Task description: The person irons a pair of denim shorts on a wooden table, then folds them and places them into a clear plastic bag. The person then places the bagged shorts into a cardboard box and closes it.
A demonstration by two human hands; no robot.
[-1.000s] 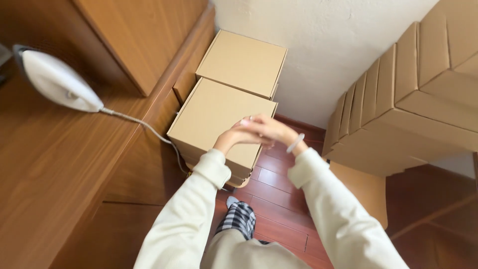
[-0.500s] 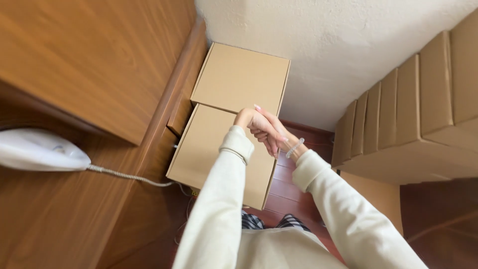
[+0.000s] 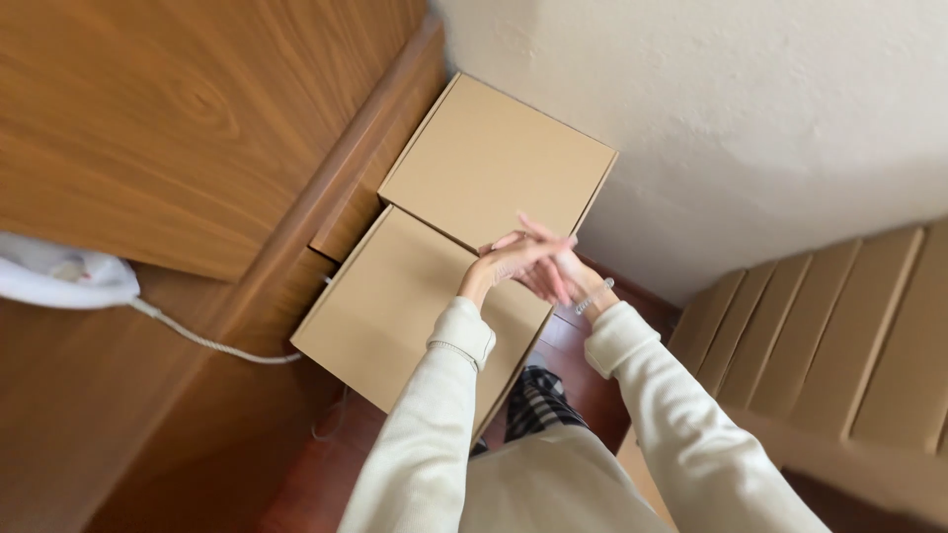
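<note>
Both arms wear long cream sleeves (image 3: 434,424) of soft, thick cloth with ribbed cuffs (image 3: 462,334) at the wrists. The top looks like a sweatshirt. A thin band, maybe a silver bracelet (image 3: 594,296), sits by the right cuff. Below, black-and-white checked cloth (image 3: 538,400) shows, perhaps trousers.

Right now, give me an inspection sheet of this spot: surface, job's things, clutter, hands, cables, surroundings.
Surface: reddish wooden floor, partly covered by boxes.
Job's things: near cardboard box and far cardboard box, both closed, side by side against the wooden cabinet.
Clutter: row of flat cardboard boxes standing at the right.
Hands: left hand and right hand pressed together above the near box, holding nothing.
Cables: pale cord running from a white appliance across the cabinet.
Surroundings: white textured wall.
</note>
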